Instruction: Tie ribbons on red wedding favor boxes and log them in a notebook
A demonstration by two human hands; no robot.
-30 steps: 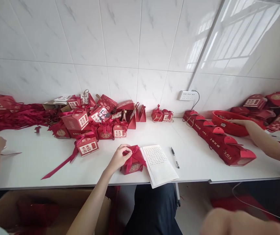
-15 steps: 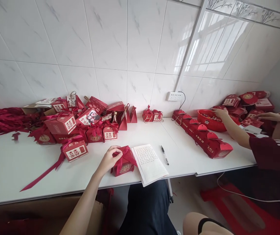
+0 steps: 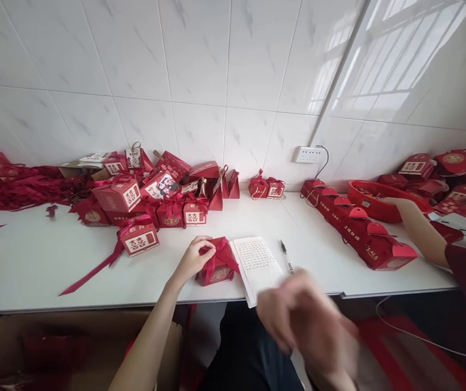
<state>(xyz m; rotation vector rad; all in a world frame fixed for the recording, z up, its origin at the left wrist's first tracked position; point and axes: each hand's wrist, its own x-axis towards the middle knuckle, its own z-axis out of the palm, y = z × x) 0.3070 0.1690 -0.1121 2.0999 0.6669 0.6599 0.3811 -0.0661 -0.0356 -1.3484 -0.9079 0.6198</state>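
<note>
My left hand [image 3: 198,256] rests at the top left of a small red gift box [image 3: 217,276], its fingers pinched on the red ribbon [image 3: 218,251] tied over the lid. The box stands upright near the table's front edge. Just right of it lies an open notebook [image 3: 257,258] with handwriting on the upper part of the page. A black and clear pen [image 3: 286,255] lies beyond the notebook. In front of the notebook's lower corner and close to the camera, my right hand [image 3: 306,320] is smeared by motion; its fingers cannot be made out clearly.
Several red boxes with ribbons [image 3: 135,239] are heaped at the left, beside loose red ribbons [image 3: 25,187]. Red boxes in a row [image 3: 355,233] stand at the right, near a red basin [image 3: 387,214] where another person's hand [image 3: 403,209] reaches. A cardboard box [image 3: 167,347] sits below the table.
My right hand has come into view at the lower right, moving. The left hand stays at the ribboned box. The view has shifted left, and the other person's hand remains at the basin.
</note>
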